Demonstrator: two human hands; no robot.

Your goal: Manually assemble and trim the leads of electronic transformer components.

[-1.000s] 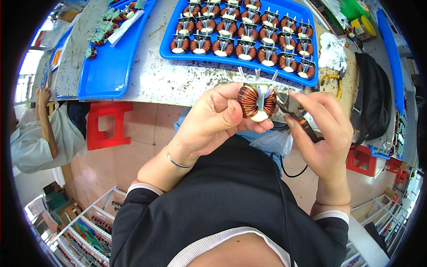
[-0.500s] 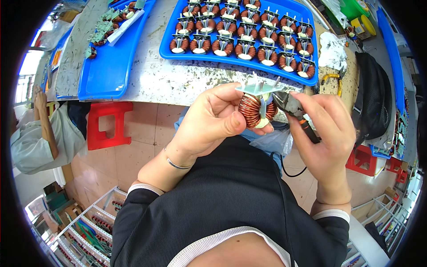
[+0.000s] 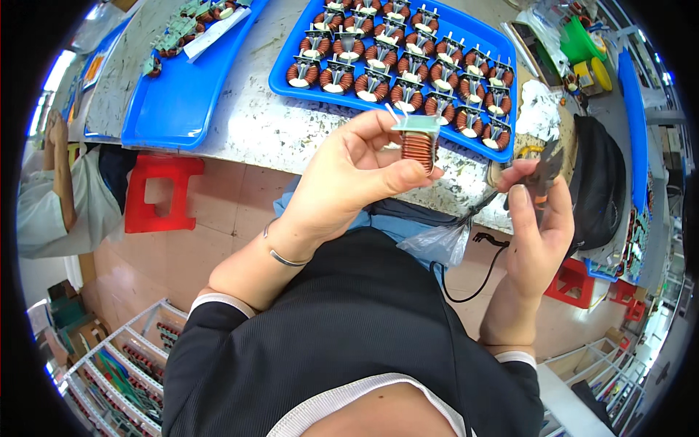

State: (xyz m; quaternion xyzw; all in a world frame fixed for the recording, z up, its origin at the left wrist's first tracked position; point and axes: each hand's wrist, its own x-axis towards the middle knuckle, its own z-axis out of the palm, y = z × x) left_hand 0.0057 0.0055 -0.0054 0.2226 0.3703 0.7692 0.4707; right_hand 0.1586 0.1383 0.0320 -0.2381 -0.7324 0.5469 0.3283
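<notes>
My left hand (image 3: 357, 171) grips a copper-wound toroidal coil (image 3: 418, 151) with a green base plate (image 3: 416, 124) on top, held above the table's front edge. Metal pins rise from the plate. My right hand (image 3: 539, 218) is closed on dark cutting pliers (image 3: 545, 175) with orange on the handle. Their jaws point up and away from the coil, a clear gap apart from it. Beyond my hands, a blue tray (image 3: 282, 84) carries rows of similar coils (image 3: 371, 85).
A second blue tray (image 3: 167, 113) at the left has several coils and a white strip. White crumpled material (image 3: 537, 109) and a black bag (image 3: 598, 182) are at the right. Red stools (image 3: 164, 193) stand below the table. Another person's arm (image 3: 62, 175) shows far left.
The pliers have moved right, away from the coil, and now point upward. My left hand has turned the coil so its side shows. The view has shifted slightly.
</notes>
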